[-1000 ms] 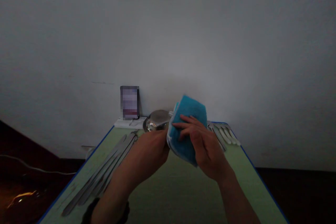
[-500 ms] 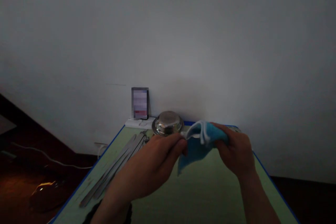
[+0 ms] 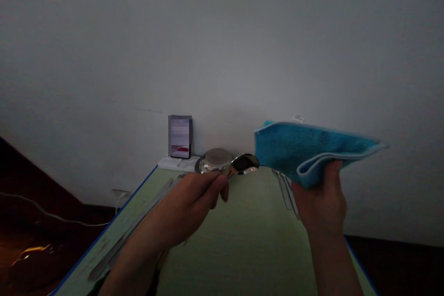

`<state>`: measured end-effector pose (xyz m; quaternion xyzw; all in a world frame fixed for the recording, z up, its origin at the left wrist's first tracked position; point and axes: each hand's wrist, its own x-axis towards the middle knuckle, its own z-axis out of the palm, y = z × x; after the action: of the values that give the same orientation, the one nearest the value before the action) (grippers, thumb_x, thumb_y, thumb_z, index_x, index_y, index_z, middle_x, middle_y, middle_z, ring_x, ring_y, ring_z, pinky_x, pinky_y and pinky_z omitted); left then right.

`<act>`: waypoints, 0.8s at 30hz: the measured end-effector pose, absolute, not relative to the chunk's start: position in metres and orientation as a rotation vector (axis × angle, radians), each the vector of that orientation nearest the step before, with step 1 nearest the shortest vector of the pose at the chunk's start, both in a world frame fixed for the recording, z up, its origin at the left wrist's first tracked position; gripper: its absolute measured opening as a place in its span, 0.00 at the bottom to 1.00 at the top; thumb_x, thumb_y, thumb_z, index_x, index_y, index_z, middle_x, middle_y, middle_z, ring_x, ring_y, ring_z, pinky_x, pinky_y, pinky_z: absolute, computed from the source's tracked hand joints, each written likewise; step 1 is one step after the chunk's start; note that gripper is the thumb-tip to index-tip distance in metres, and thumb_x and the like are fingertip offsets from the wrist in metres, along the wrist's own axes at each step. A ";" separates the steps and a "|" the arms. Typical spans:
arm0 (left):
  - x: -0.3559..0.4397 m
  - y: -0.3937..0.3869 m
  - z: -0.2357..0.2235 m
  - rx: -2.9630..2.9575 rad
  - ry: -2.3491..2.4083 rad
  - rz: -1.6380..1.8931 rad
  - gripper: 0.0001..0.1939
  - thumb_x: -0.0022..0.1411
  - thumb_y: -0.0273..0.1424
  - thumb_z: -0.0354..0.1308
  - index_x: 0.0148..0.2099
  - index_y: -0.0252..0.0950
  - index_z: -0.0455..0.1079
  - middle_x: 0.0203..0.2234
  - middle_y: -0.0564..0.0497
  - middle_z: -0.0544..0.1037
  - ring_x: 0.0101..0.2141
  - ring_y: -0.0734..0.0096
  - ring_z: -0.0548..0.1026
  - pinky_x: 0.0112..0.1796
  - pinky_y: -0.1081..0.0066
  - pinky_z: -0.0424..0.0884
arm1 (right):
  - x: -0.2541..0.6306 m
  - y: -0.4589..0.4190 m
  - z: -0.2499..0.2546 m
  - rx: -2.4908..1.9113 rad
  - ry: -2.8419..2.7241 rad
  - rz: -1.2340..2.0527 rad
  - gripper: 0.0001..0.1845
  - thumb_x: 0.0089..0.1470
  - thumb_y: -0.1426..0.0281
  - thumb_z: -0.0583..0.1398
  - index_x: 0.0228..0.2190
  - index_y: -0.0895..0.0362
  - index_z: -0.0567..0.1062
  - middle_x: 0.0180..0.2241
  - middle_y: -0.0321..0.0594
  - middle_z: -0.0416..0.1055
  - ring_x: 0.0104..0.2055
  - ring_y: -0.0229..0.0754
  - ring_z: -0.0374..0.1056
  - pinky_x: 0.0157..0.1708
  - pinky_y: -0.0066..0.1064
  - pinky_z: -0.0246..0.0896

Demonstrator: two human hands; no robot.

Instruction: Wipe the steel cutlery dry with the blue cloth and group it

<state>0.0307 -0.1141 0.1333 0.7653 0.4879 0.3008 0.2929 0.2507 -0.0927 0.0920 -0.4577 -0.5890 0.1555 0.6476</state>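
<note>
My left hand (image 3: pixel 194 203) is closed round the handle of a shiny metal spoon (image 3: pixel 244 164), its bowl pointing right. To the right, my right hand (image 3: pixel 322 203) grips a folded blue cloth (image 3: pixel 294 148) with pale edging, raised above the table. The spoon's bowl lies close to the cloth's left edge, and a small gap seems to show between them. Behind my left hand an upturned metal bowl (image 3: pixel 217 159) stands at the table's far edge, partly covered by the spoon.
The green table (image 3: pixel 239 240) has a blue rim and meets a grey wall (image 3: pixel 222 55). A phone (image 3: pixel 180 136) stands upright on a white base (image 3: pixel 173 163). Metal utensils lie at left (image 3: pixel 138 222) and right (image 3: pixel 286 192). A white cable (image 3: pixel 62 217) runs at far left.
The cloth has come off the spoon and moved right and up with my right hand, spreading wider. My left hand has shifted slightly left, and the spoon's bowl now shows.
</note>
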 end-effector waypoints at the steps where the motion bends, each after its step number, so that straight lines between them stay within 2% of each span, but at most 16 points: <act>1: 0.032 -0.114 0.133 2.050 1.314 0.778 0.19 0.63 0.39 0.41 0.27 0.36 0.67 0.15 0.57 0.62 0.18 0.77 0.61 0.20 0.76 0.57 | 0.252 -0.094 0.094 -0.967 -1.327 0.388 0.27 0.58 0.56 0.38 0.55 0.51 0.56 0.47 0.45 0.66 0.50 0.44 0.63 0.44 0.40 0.61; 3: 0.034 -0.114 0.133 2.092 1.322 0.743 0.19 0.62 0.39 0.41 0.27 0.37 0.68 0.15 0.57 0.63 0.19 0.76 0.63 0.21 0.76 0.58 | 0.251 -0.098 0.099 -0.849 -1.427 0.493 0.26 0.56 0.54 0.43 0.53 0.48 0.60 0.50 0.42 0.64 0.53 0.45 0.60 0.48 0.41 0.59; 5: 0.035 -0.114 0.131 2.149 1.309 0.729 0.18 0.61 0.38 0.42 0.27 0.38 0.68 0.16 0.56 0.65 0.21 0.74 0.65 0.22 0.75 0.59 | 0.246 -0.104 0.105 -0.757 -1.768 0.633 0.24 0.52 0.53 0.50 0.49 0.47 0.66 0.54 0.40 0.61 0.55 0.47 0.57 0.52 0.41 0.55; 6: 0.036 -0.115 0.131 2.177 1.299 0.725 0.17 0.61 0.37 0.42 0.27 0.39 0.68 0.17 0.55 0.66 0.21 0.74 0.65 0.23 0.75 0.59 | 0.243 -0.106 0.107 -0.711 -1.925 0.695 0.24 0.52 0.52 0.51 0.47 0.48 0.68 0.54 0.40 0.61 0.55 0.47 0.58 0.52 0.40 0.54; 7: 0.035 -0.115 0.130 2.197 1.288 0.725 0.15 0.60 0.36 0.43 0.27 0.39 0.68 0.18 0.55 0.67 0.22 0.73 0.65 0.23 0.75 0.60 | 0.239 -0.108 0.108 -0.681 -2.023 0.733 0.23 0.53 0.53 0.49 0.44 0.49 0.71 0.51 0.39 0.64 0.53 0.46 0.60 0.51 0.39 0.56; 9: 0.034 -0.116 0.129 2.217 1.274 0.716 0.14 0.60 0.35 0.42 0.28 0.39 0.67 0.19 0.55 0.69 0.22 0.73 0.65 0.24 0.75 0.61 | 0.228 -0.109 0.105 -0.724 -2.024 0.683 0.20 0.56 0.56 0.46 0.36 0.51 0.74 0.40 0.38 0.71 0.43 0.40 0.67 0.43 0.33 0.61; 11: 0.033 -0.117 0.129 2.221 1.282 0.691 0.15 0.61 0.35 0.41 0.28 0.39 0.66 0.18 0.55 0.68 0.22 0.73 0.65 0.25 0.74 0.61 | 0.218 -0.108 0.098 -0.837 -1.917 0.555 0.15 0.56 0.60 0.50 0.29 0.53 0.72 0.29 0.36 0.71 0.33 0.37 0.67 0.35 0.29 0.62; 12: 0.033 -0.117 0.129 2.225 1.290 0.679 0.15 0.61 0.34 0.41 0.28 0.39 0.66 0.17 0.56 0.67 0.22 0.73 0.65 0.26 0.74 0.61 | 0.213 -0.107 0.094 -0.900 -1.852 0.499 0.10 0.55 0.63 0.53 0.28 0.53 0.70 0.27 0.34 0.69 0.30 0.36 0.66 0.32 0.28 0.61; 13: 0.032 -0.117 0.129 2.235 1.298 0.669 0.15 0.61 0.34 0.41 0.27 0.39 0.65 0.17 0.56 0.67 0.22 0.73 0.66 0.27 0.74 0.61 | 0.210 -0.106 0.090 -0.954 -1.786 0.479 0.06 0.53 0.64 0.55 0.30 0.53 0.68 0.27 0.34 0.68 0.28 0.35 0.65 0.30 0.27 0.61; 14: 0.032 -0.118 0.129 2.246 1.304 0.659 0.15 0.61 0.33 0.41 0.27 0.39 0.65 0.17 0.56 0.67 0.23 0.73 0.66 0.27 0.73 0.61 | 0.207 -0.105 0.087 -0.993 -1.719 0.504 0.08 0.51 0.64 0.56 0.34 0.52 0.66 0.27 0.33 0.68 0.27 0.35 0.65 0.28 0.27 0.61; 16: 0.033 -0.117 0.127 2.268 1.310 0.630 0.14 0.60 0.31 0.41 0.26 0.39 0.65 0.19 0.55 0.68 0.23 0.73 0.66 0.28 0.73 0.61 | 0.206 -0.104 0.085 -1.061 -1.596 0.648 0.20 0.50 0.63 0.57 0.45 0.52 0.59 0.26 0.31 0.67 0.23 0.34 0.63 0.23 0.26 0.60; 18: 0.034 -0.117 0.123 2.295 1.317 0.588 0.13 0.60 0.30 0.42 0.27 0.38 0.65 0.22 0.54 0.71 0.25 0.72 0.68 0.28 0.72 0.62 | 0.208 -0.103 0.088 -1.124 -1.582 0.788 0.28 0.47 0.62 0.59 0.49 0.52 0.57 0.24 0.31 0.68 0.22 0.35 0.63 0.21 0.26 0.60; 19: 0.035 -0.117 0.121 2.308 1.320 0.569 0.12 0.60 0.31 0.43 0.28 0.38 0.66 0.23 0.53 0.72 0.27 0.71 0.68 0.29 0.72 0.62 | 0.209 -0.102 0.090 -1.145 -1.613 0.819 0.26 0.46 0.61 0.60 0.47 0.53 0.61 0.24 0.31 0.68 0.23 0.35 0.64 0.22 0.26 0.60; 21: 0.036 -0.117 0.119 2.327 1.315 0.566 0.12 0.61 0.32 0.43 0.31 0.38 0.66 0.27 0.52 0.73 0.30 0.69 0.69 0.32 0.71 0.62 | 0.213 -0.100 0.095 -1.186 -1.668 0.788 0.16 0.45 0.60 0.60 0.34 0.56 0.70 0.23 0.33 0.68 0.24 0.35 0.63 0.23 0.25 0.59; 22: 0.037 -0.117 0.118 2.334 1.305 0.572 0.12 0.62 0.33 0.43 0.33 0.38 0.67 0.28 0.52 0.73 0.31 0.69 0.70 0.32 0.71 0.62 | 0.215 -0.100 0.096 -1.211 -1.662 0.741 0.14 0.45 0.59 0.60 0.27 0.57 0.71 0.21 0.33 0.67 0.23 0.35 0.62 0.22 0.24 0.57; 24: 0.038 -0.118 0.121 2.345 1.295 0.579 0.13 0.64 0.34 0.41 0.36 0.39 0.67 0.30 0.53 0.73 0.31 0.70 0.70 0.32 0.71 0.62 | 0.217 -0.099 0.095 -1.281 -1.568 0.632 0.18 0.48 0.57 0.56 0.18 0.59 0.67 0.16 0.31 0.59 0.20 0.33 0.56 0.18 0.23 0.50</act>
<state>0.0380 -0.1180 0.1206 0.8385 0.4631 0.2069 0.1991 0.2166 -0.0991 0.0954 -0.5272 -0.6451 0.2598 0.4883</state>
